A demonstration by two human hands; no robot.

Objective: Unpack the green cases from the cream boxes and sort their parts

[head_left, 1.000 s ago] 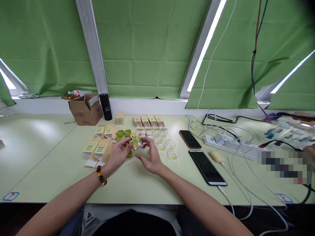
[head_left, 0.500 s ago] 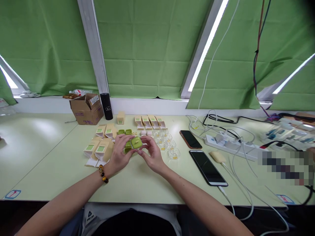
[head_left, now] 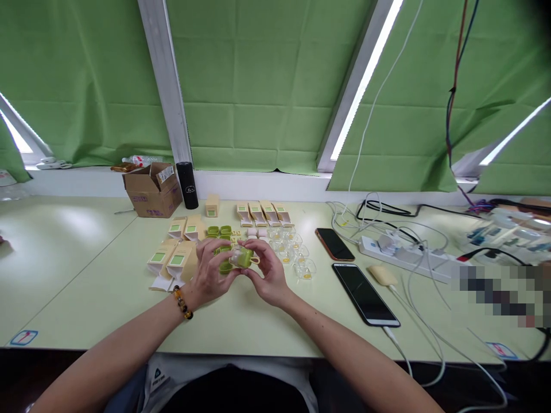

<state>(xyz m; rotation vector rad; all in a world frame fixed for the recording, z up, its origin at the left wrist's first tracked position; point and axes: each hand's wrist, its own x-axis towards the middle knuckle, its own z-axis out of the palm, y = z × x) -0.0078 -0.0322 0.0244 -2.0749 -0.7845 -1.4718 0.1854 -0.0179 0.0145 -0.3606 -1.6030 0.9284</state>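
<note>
Between my two hands is a small clear container with a green lid (head_left: 245,258), turned on its side so the lid and a pale yellow loop face right. My left hand (head_left: 214,267) is closed on the clear end. My right hand (head_left: 267,274) pinches the green lid with thumb and fingers. Several green lids (head_left: 225,230) lie on the table just behind and partly under my left hand. Tiny yellow pieces (head_left: 236,233) and pale pink rolls (head_left: 257,232) sit beyond my fingers. Several clear containers (head_left: 305,268) with yellow marks stand right of my right hand.
Open small cartons (head_left: 181,258) stand at left, with more cartons (head_left: 262,213) at the back. A cardboard box (head_left: 152,192) and black bottle (head_left: 187,184) stand by the wall. Two phones (head_left: 365,295), a power strip (head_left: 400,255) and tangled cables lie at right.
The container has been tipped, so its lid now points right instead of up and its clear body shows. My hands stay in nearly the same place.
</note>
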